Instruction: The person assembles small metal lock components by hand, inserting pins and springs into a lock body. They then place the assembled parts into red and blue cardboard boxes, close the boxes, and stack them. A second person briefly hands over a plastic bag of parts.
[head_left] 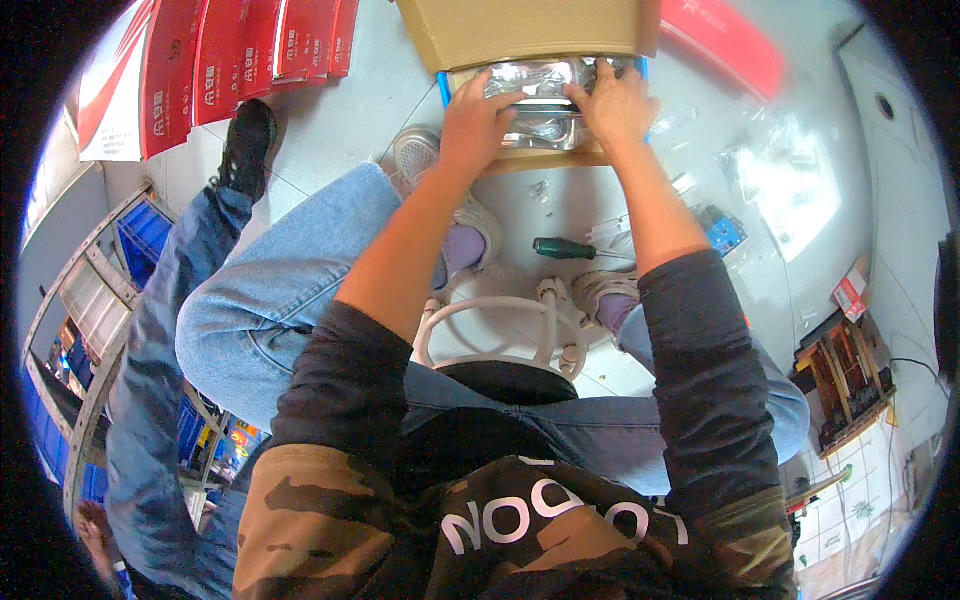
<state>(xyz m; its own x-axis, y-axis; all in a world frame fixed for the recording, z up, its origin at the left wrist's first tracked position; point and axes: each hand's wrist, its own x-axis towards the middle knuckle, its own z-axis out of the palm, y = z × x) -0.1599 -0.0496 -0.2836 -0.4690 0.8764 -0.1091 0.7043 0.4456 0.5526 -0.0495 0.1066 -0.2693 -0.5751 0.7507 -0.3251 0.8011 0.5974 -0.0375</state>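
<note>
A shiny silver item in what looks like clear wrap (535, 77) lies in an open cardboard box (530, 28) at the top middle. A second silver piece (545, 133) shows in the nearer part of the box. My left hand (478, 118) rests at the left end of the silver item, thumb and fingers apart. At the other end lies my right hand (615, 108), its fingers spread over the contents and thumb pointing inward. Both hands touch the contents; some fingertips are hidden inside the box.
Red-and-white cartons (215, 70) stand at the upper left; a red carton (725, 42) lies right of the box. On the floor are a green-handled screwdriver (563, 248), a blue object (720, 230) and clear plastic (785, 180). A person's leg (160, 350) extends along my left. A white-framed stool (490, 312) stands between my feet.
</note>
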